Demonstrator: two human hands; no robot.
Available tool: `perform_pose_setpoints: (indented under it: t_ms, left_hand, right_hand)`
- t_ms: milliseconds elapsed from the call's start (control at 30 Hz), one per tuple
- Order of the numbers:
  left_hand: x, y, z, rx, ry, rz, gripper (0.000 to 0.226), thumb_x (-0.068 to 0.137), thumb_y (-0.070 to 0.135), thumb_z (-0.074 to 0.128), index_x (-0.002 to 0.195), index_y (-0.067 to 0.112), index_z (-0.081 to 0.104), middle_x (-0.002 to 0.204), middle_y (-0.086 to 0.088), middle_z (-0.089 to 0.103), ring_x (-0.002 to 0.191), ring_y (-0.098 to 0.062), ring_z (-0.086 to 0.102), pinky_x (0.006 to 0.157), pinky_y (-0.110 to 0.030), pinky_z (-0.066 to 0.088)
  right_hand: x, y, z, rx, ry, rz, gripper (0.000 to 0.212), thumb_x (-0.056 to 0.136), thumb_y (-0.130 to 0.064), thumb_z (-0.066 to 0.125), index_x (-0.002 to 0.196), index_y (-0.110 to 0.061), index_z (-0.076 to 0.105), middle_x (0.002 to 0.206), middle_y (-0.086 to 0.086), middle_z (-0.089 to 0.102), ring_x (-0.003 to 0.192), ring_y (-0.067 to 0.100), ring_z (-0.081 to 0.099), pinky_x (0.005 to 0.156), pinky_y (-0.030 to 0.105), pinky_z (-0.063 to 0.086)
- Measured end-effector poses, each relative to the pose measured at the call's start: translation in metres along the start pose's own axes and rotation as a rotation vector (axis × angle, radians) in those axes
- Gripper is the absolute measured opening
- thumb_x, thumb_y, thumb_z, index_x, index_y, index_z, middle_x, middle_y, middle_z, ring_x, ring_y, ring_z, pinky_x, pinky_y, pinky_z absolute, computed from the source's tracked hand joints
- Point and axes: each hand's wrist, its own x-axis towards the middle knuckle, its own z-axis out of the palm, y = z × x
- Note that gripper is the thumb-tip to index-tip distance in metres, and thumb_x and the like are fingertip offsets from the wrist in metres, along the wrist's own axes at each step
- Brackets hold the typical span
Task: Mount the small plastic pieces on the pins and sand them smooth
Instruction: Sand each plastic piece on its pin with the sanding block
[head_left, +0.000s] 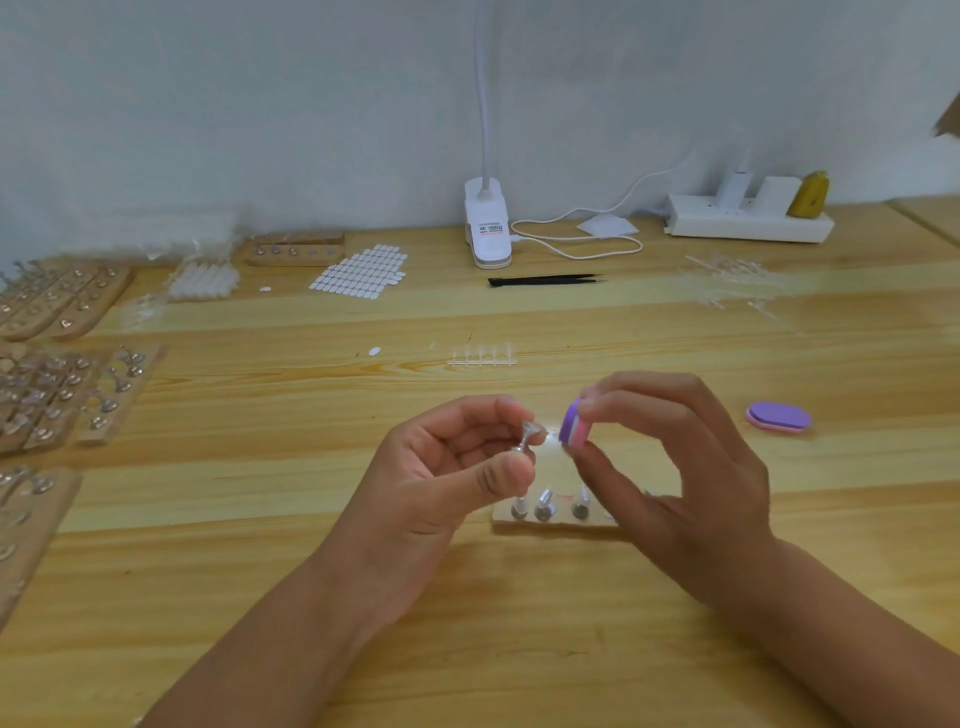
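The left hand (457, 457) is pinched shut, thumb and forefinger clamping a small silver metal pin (525, 441) by its stem, above the pale wooden table (467, 623). A tiny clear plastic piece (549, 435) sits on the pin's head, blurred by glare. The right hand (675, 467) is curled around a small purple-and-pink foam sanding block (575, 425), gripped between thumb and fingertips, its face touching or just beside the plastic piece; contact cannot be confirmed.

Handling assessment: the plastic piece appears very light, thin and likely brittle. It is best handled by the pin stem only, with light strokes, as it could pop off its mount. The sanding block looks soft and yielding.

Count: three further metal pins (544, 504) show upright in the small wooden holder block (550, 519) below the hands; the right hand hides the rest of it. A second purple-and-pink sanding block (778, 417) lies on the table well to the right. One strip of clear plastic blanks (482, 357) lies beyond the hands.
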Motion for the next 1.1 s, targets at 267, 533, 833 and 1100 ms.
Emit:
perform_pose_setpoints:
  t_ms: [267,533,833,1100]
  left_hand:
    - [-0.001,0.003,0.000,-0.005,-0.032,-0.004,0.042,0.061,0.033,0.091,0.096,0.017,0.074,0.087,-0.002,0.069,0.076,-0.013,0.063,0.073,-0.021,0.051]
    - [-0.001,0.003,-0.002,0.013,-0.044,-0.059,0.042,0.062,0.032,0.090,0.097,0.017,0.075,0.089,-0.001,0.070,0.078,-0.011,0.064,0.075,-0.020,0.052]
    - [0.000,0.002,-0.003,-0.014,-0.056,-0.053,0.041,0.062,0.032,0.090,0.097,0.018,0.074,0.089,0.000,0.070,0.078,-0.011,0.063,0.076,-0.021,0.052]
    - [0.001,0.000,-0.003,-0.055,-0.088,-0.041,0.042,0.065,0.032,0.088,0.101,0.016,0.073,0.089,-0.001,0.070,0.080,-0.012,0.065,0.078,-0.022,0.052]
  right_hand:
    - [0.000,0.003,-0.001,-0.039,-0.014,0.018,0.021,0.094,-0.003,0.067,0.111,-0.011,0.058,0.101,0.006,0.065,0.100,0.015,0.061,0.091,0.023,0.050]
    - [-0.001,0.003,0.000,-0.035,-0.070,-0.030,0.019,0.095,-0.002,0.065,0.111,-0.010,0.058,0.098,0.014,0.067,0.097,0.019,0.063,0.086,0.031,0.053]
    - [0.000,0.004,0.000,-0.048,-0.081,-0.059,0.017,0.097,-0.003,0.063,0.112,-0.010,0.059,0.103,0.010,0.064,0.097,0.019,0.062,0.088,0.028,0.052]
    - [-0.006,-0.001,0.003,-0.093,-0.077,-0.140,0.022,0.096,-0.002,0.064,0.116,-0.006,0.057,0.112,0.009,0.058,0.104,0.021,0.059,0.099,0.023,0.046]
